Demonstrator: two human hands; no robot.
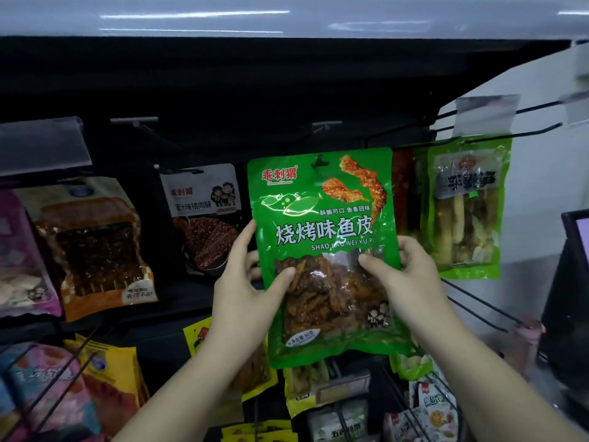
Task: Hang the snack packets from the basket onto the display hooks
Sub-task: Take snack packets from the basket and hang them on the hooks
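Green fish-skin packet (325,250) was held upright in the head view, in front of the dark display wall, pinched at its left edge by the left hand (247,275) and at its right edge by the right hand (404,269), thumbs on the face, fingers curled behind. Its hang hole (319,162) was seen near the top, but whether a hook passed through it could not be told. Several packets already hung alongside, among them a green packet (465,205) on a wire hook (497,137); the basket was not in view, so the remaining stock could not be judged.
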